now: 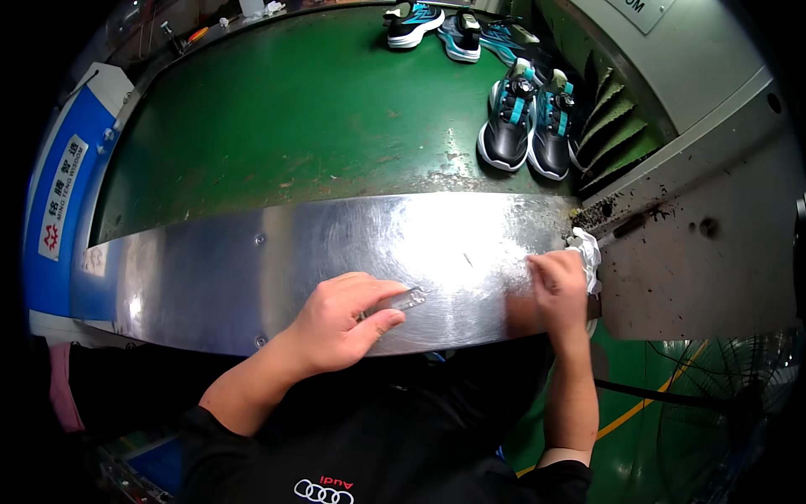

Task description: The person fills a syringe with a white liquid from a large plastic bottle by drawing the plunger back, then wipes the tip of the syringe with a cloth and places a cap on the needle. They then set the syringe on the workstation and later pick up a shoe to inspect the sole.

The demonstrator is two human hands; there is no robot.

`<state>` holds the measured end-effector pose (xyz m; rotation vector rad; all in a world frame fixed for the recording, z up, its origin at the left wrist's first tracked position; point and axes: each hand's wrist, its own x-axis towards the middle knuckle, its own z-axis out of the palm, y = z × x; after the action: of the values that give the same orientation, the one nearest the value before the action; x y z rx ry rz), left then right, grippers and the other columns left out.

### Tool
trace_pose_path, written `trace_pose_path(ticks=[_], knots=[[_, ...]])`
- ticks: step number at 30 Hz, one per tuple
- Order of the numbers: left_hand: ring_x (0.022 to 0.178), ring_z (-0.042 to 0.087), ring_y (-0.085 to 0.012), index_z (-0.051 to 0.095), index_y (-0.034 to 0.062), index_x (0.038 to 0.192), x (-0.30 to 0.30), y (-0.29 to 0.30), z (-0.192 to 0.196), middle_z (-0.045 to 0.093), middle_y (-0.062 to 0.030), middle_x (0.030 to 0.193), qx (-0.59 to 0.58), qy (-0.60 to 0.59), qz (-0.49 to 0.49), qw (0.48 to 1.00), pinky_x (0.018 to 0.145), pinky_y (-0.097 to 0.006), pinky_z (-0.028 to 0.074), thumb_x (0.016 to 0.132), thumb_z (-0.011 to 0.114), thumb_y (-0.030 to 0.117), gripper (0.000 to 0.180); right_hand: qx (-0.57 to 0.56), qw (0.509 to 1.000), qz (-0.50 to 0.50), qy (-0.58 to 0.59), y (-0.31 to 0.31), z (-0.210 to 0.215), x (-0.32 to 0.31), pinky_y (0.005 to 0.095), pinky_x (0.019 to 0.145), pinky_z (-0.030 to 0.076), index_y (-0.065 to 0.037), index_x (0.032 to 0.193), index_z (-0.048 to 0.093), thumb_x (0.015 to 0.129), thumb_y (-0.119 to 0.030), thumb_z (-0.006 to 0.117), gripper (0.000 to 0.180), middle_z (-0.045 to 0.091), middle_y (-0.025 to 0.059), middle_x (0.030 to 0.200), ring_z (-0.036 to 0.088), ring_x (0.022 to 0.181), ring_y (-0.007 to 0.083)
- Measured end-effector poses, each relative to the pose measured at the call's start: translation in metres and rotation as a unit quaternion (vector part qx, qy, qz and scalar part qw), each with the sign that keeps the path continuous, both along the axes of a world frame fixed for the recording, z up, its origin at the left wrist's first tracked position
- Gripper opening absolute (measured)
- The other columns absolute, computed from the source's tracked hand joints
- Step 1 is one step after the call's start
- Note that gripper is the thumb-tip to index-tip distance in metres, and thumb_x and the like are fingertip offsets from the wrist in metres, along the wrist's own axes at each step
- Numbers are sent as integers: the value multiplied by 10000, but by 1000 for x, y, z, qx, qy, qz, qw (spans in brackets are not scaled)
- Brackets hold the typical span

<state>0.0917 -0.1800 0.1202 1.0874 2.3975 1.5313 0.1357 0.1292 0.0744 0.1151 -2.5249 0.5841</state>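
My left hand is over the shiny metal plate, its thumb and fingers closed on a small clear, see-through piece. What exactly that piece is cannot be made out. Farther right, my right hand hovers above the plate's right end with the fingers curled together in a pinch. Anything between those fingertips is too small or hidden to tell. Just beyond the right hand lies a crumpled white cloth or paper, partly covered by it.
Beyond the plate stretches a worn green conveyor belt. A pair of black and turquoise shoes stands at its right, with more shoes behind. Green curtain flaps hang beside a grey machine housing. A blue panel borders the left.
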Motion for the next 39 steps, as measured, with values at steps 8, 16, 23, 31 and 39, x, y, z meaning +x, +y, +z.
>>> trace_pose_path(ticks=[8, 16, 23, 31, 39], knots=[[658, 575, -246, 625, -13, 969, -2, -10, 2, 636, -133, 806, -28, -7, 12, 1000, 591, -309, 456, 766, 678, 123, 250, 31, 996, 72, -48, -54, -19, -32, 336, 640, 457, -60, 764, 656, 682, -68, 698, 93, 581, 53, 710, 537, 698, 234], [675, 579, -257, 623, -10, 981, 0, -9, -3, 632, -130, 811, -6, 8, 11, 1000, 602, -319, 460, 780, 666, 121, 245, 47, 996, 76, -20, -59, -24, -35, 337, 611, 440, -45, 751, 635, 681, -22, 696, 95, 569, 57, 710, 527, 674, 237], [736, 572, -167, 609, -13, 979, 1, -2, 0, 619, -97, 850, 40, -79, -13, 996, 663, -273, 448, 776, 650, 60, 220, -122, 983, 136, 16, -70, 12, -1, 331, 592, 408, -37, 788, 611, 685, 18, 677, 134, 539, 82, 718, 510, 670, 240], [745, 573, -86, 629, -18, 950, 1, 26, 9, 643, -50, 864, 94, -302, -58, 947, 684, -225, 463, 803, 650, 45, 162, -36, 975, 196, 100, -88, 52, 17, 316, 540, 388, -27, 802, 601, 657, 3, 705, 182, 528, 59, 713, 493, 611, 218], [643, 498, -24, 625, -37, 868, 10, 28, 3, 568, 13, 706, 115, -417, -54, 900, 570, -185, 411, 822, 645, 68, 117, -11, 975, 194, 111, -92, 52, 21, 304, 539, 397, -32, 801, 606, 636, 5, 702, 195, 529, 49, 724, 496, 619, 207]])
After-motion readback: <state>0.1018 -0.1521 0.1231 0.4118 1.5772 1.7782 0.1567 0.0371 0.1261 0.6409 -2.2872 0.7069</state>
